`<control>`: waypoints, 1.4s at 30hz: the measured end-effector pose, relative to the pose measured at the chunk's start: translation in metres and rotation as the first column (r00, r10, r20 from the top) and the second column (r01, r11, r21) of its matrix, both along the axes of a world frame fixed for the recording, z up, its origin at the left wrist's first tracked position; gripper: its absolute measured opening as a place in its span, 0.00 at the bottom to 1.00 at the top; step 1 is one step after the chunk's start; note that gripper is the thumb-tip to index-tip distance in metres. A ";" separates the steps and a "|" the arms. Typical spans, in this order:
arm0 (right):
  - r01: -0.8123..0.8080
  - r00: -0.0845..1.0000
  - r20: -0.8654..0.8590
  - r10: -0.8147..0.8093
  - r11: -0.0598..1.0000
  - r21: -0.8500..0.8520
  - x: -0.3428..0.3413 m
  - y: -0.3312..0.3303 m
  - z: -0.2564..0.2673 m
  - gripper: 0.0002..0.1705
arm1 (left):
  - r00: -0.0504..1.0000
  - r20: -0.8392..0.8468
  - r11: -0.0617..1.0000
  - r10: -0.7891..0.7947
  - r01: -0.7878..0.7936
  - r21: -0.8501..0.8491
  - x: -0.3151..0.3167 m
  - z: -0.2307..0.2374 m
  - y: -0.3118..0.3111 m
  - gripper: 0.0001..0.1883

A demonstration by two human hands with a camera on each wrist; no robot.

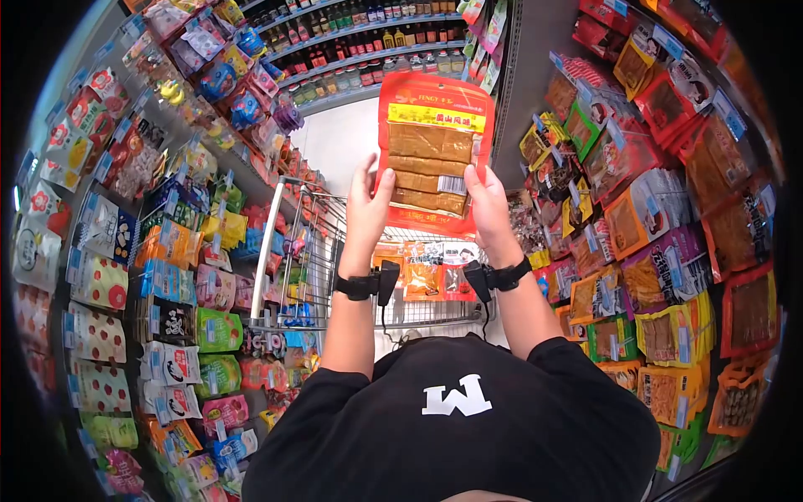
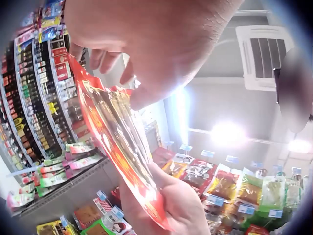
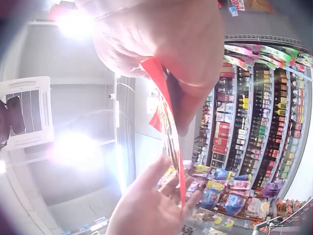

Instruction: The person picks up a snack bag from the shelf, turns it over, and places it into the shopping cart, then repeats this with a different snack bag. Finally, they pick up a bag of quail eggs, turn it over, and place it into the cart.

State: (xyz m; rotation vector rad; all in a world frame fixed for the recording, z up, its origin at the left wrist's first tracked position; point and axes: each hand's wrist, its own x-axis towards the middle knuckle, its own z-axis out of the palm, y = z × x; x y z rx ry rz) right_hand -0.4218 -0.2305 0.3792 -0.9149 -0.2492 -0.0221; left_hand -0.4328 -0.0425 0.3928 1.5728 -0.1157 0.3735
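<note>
Head view: red packet (image 1: 431, 151) held by its side edges above the shopping cart (image 1: 269, 251)

Position: the red packet stood nearly upright above the shopping cart, front face toward the wearer. The loaded packets (image 1: 424, 276) lay in the shopping cart, below the red packet. Bottle shelves (image 1: 360, 50) stood beyond the shopping cart.

Finger state: the left hand (image 1: 368, 209) and right hand (image 1: 492, 209) each pinched one side edge, thumb on the front and fingers behind.

Fault risks (judged): the grip bore only on the lower side margins. Loosening one thumb could have let the red packet swing or slip down toward the shopping cart. Unequal inward pressure could have bowed or creased it. Raised film glare could have obscured the print.

Appearance: the red packet was flat, glossy and red-bordered, with a hang hole at the top and a yellow banner beneath. A clear window showed brown slabs in stacked horizontal bands; a white barcode label sat low on its right side. The left wrist view showed the film as wrinkled and shiny.
</note>
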 end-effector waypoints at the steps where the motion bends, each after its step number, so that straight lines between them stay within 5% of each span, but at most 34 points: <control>1: -0.020 1.000 0.006 0.020 1.000 -0.024 -0.001 0.000 0.000 0.22 | 1.000 0.029 0.999 -0.011 0.013 -0.050 0.000 -0.005 -0.003 0.20; 8: -0.038 0.999 0.029 0.040 0.997 -0.070 0.003 -0.007 0.002 0.21 | 0.985 0.005 0.941 -0.174 0.168 -0.293 -0.008 -0.009 -0.006 0.11; 17: 0.028 0.997 0.079 -0.015 0.987 -0.161 0.007 -0.011 0.000 0.20 | 0.994 0.014 0.956 -0.109 0.109 -0.273 -0.013 -0.008 -0.012 0.12; 19: 0.016 1.000 0.006 -0.015 0.957 -0.290 0.006 -0.015 -0.002 0.21 | 0.994 0.011 0.949 -0.110 0.108 -0.296 -0.014 -0.006 -0.013 0.12; 42: 0.032 0.993 0.122 -0.005 0.974 -0.223 -0.003 -0.011 0.004 0.22 | 0.982 -0.013 0.913 -0.186 0.168 -0.371 -0.014 -0.009 -0.009 0.15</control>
